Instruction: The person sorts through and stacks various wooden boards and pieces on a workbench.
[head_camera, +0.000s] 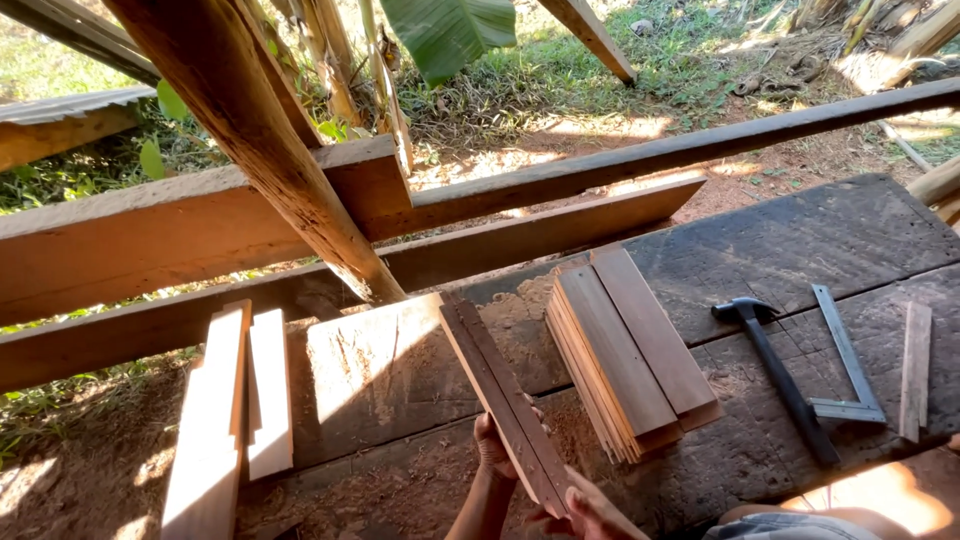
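Here we log one narrow wooden slat, long axis running from far left to near right, its near end gripped by both our left hand and right hand; the slat stack lies just right.

Single head-worn view, looking steeply down and forward from close above a dark plank workbench; the frame's upper part reaches past wooden rails to sunlit grass beyond.
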